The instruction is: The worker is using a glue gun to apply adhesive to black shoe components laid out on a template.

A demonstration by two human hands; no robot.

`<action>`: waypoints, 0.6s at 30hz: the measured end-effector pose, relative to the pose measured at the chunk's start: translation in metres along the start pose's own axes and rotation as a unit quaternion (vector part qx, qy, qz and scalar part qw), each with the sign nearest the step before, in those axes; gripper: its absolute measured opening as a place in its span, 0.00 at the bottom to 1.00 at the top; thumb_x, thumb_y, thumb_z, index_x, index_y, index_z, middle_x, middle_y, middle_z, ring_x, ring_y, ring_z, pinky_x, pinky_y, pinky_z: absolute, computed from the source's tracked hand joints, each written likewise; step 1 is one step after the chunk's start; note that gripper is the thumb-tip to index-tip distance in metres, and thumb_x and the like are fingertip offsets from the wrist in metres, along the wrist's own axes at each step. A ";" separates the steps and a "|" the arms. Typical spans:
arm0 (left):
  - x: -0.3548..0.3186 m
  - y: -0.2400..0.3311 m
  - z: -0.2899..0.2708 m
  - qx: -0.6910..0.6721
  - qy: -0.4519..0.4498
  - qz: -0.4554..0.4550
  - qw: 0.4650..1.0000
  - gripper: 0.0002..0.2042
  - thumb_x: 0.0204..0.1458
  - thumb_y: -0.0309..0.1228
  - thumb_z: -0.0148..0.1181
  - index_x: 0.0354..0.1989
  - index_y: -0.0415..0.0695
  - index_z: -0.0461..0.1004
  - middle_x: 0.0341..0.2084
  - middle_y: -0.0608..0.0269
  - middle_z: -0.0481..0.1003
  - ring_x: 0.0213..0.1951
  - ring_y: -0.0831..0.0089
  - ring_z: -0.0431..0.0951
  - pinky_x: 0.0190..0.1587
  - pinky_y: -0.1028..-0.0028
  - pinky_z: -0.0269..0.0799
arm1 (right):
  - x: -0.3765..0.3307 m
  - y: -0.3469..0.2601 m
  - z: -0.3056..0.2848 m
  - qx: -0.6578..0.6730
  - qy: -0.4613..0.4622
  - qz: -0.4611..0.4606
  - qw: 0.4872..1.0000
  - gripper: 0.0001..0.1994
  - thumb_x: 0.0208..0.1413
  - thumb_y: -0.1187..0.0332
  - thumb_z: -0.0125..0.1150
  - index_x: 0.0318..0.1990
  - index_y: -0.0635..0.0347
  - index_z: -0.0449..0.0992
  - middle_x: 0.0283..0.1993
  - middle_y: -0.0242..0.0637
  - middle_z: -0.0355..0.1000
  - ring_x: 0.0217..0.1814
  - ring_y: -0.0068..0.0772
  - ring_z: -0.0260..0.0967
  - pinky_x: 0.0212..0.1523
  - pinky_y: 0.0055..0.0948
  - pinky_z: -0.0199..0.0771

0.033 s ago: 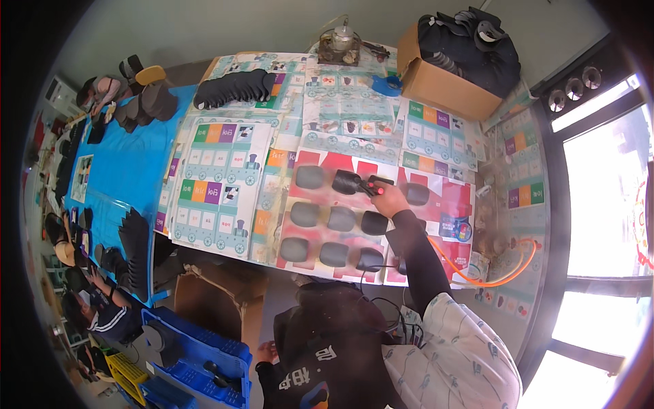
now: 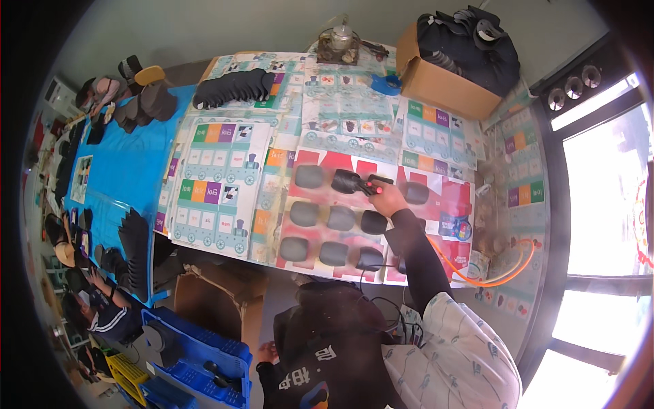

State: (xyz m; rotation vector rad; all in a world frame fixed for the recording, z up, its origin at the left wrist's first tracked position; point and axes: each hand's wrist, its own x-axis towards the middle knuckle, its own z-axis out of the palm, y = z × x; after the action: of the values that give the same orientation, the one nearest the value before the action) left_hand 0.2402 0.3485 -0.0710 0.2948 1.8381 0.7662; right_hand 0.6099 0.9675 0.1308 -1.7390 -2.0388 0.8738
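My right hand (image 2: 390, 199) is closed around a black spray gun (image 2: 368, 185) with small red knobs, held over the table. Just left of the gun lies a dark rounded piece (image 2: 345, 180), partly covered by it. Several similar flat, rounded pieces lie in rows on a red-and-white printed sheet (image 2: 327, 159). Those on the left, such as one grey piece (image 2: 304, 213), look paler than the black piece (image 2: 374, 223) by my forearm. Low beside my body, my left hand (image 2: 268, 352) is away from the table, its fingers too small to make out.
An orange hose (image 2: 501, 278) loops off the table's right side. At the back stand a carton (image 2: 446, 90) of black curved pieces and a small metal pot (image 2: 342, 39). Left are a row of black pieces (image 2: 233, 89), a blue table (image 2: 122, 160), a blue crate (image 2: 194, 347) and another person (image 2: 102, 310).
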 end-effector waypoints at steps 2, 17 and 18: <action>-0.003 -0.006 0.000 0.012 -0.004 0.005 1.000 0.07 0.60 0.31 0.55 0.39 0.43 0.76 0.23 0.63 0.72 0.26 0.71 0.74 0.25 0.71 0.72 | 0.004 -0.004 0.003 0.002 -0.019 -0.033 0.999 0.12 0.54 0.66 0.53 0.44 0.53 0.79 0.38 0.57 0.76 0.44 0.65 0.73 0.45 0.57 0.73; -0.005 -0.035 0.003 -0.010 0.019 0.018 1.000 0.07 0.60 0.33 0.57 0.38 0.42 0.75 0.24 0.59 0.75 0.23 0.69 0.75 0.24 0.68 0.73 | 0.001 -0.018 0.015 -0.010 -0.017 -0.044 0.999 0.13 0.51 0.67 0.55 0.44 0.52 0.78 0.37 0.58 0.76 0.44 0.64 0.74 0.46 0.57 0.73; -0.006 -0.029 0.007 -0.046 0.025 -0.003 0.999 0.08 0.60 0.34 0.57 0.38 0.42 0.75 0.24 0.58 0.75 0.24 0.68 0.76 0.25 0.67 0.75 | 0.003 -0.020 0.016 -0.034 -0.028 -0.042 0.998 0.13 0.51 0.67 0.54 0.44 0.53 0.78 0.37 0.58 0.76 0.43 0.64 0.74 0.45 0.57 0.73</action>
State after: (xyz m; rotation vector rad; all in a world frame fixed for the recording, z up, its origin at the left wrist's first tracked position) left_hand 0.2529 0.3256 -0.0866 0.2134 1.8429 0.8585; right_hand 0.5843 0.9649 0.1305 -1.6683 -2.1843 0.8465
